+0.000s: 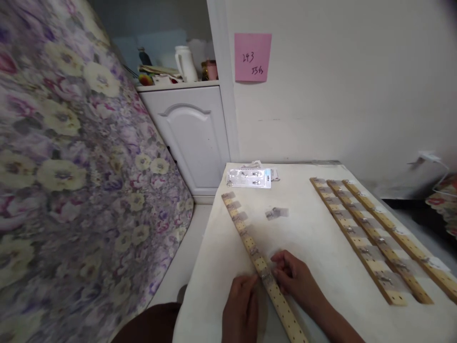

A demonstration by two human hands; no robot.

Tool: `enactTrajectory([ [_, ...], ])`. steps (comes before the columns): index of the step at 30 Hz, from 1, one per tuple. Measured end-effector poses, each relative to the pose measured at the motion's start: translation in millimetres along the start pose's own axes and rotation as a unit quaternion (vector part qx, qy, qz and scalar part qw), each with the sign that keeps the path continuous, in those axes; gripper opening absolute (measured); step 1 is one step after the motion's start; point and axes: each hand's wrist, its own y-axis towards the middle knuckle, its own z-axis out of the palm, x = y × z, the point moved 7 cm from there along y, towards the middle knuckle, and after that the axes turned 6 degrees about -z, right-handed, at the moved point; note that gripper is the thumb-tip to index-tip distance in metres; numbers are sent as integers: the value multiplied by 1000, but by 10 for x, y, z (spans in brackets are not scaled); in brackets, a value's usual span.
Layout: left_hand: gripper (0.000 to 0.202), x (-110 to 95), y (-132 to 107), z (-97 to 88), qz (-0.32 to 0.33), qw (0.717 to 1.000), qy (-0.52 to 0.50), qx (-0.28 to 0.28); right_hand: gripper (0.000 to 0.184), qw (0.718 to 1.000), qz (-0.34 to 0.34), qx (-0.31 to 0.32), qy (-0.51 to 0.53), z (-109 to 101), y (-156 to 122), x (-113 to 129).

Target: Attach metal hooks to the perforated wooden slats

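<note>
A long wooden strip with rows of small holes runs slantwise over the white table. Along its far part sit several small metal clips with clear plastic tabs. One clip lies on the strip between my two hands. My left hand is closed, its fingertips together at the strip's left edge; what they pinch, if anything, is hidden. On the other side my right hand has its fingers curled, with thumb and forefinger beside that clip's tab. Whatever lies between these fingers is too small to make out.
Three more wooden strips with clips lie along the table's right side. A loose clip with its clear tab rests mid-table. Clear blister packs lie at the back edge. A flowered curtain hangs left; a wall stands behind.
</note>
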Motion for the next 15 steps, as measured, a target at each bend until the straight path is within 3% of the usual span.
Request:
enactTrajectory([
  [5, 31, -121, 19, 8, 24, 999, 27, 40, 14, 999, -21, 0, -36, -20, 10, 49],
  [15, 31, -178, 37, 31, 29, 998, 40, 35, 14, 997, -34, -6, -64, -40, 6, 91],
])
